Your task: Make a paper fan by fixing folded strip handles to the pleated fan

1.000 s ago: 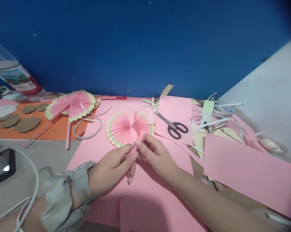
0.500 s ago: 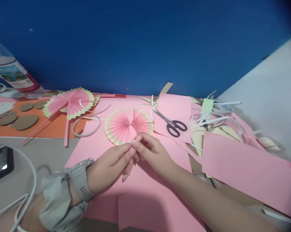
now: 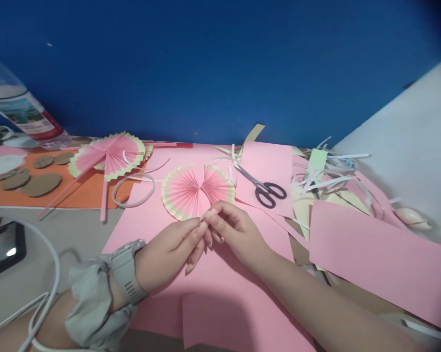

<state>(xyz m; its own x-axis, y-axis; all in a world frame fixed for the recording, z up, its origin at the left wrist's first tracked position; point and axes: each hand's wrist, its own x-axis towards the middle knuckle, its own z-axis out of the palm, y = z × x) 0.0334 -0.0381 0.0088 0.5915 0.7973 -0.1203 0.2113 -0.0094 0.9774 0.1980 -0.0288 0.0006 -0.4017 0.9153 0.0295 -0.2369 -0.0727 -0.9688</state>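
Observation:
Fingertips of my left hand (image 3: 176, 249) and my right hand (image 3: 235, 230) meet over the pink paper sheet (image 3: 249, 264). Both hands pinch a small pink piece of paper (image 3: 214, 211), mostly hidden by the fingers. Just beyond them lies a pleated paper fan (image 3: 183, 190), pink with a pale yellow-green rim, spread into a circle with a gap at its upper right. To the right of it, black-handled scissors (image 3: 266, 192) rest on a smaller pink sheet (image 3: 267, 159), blades pointing up-left.
At left, another pleated fan (image 3: 121, 154) with long pink strips overlaps orange paper (image 3: 84, 186) holding cardboard discs (image 3: 42, 185). A bottle (image 3: 30, 115), phone (image 3: 8, 249) and white cable (image 3: 55, 264) stand or lie farther left. Paper scraps (image 3: 317, 164) and a pink sheet (image 3: 370, 259) cover the right.
The view has shifted slightly, so everything sits a little farther right. My fingers have closed further over the pink paper piece, and less of it shows.

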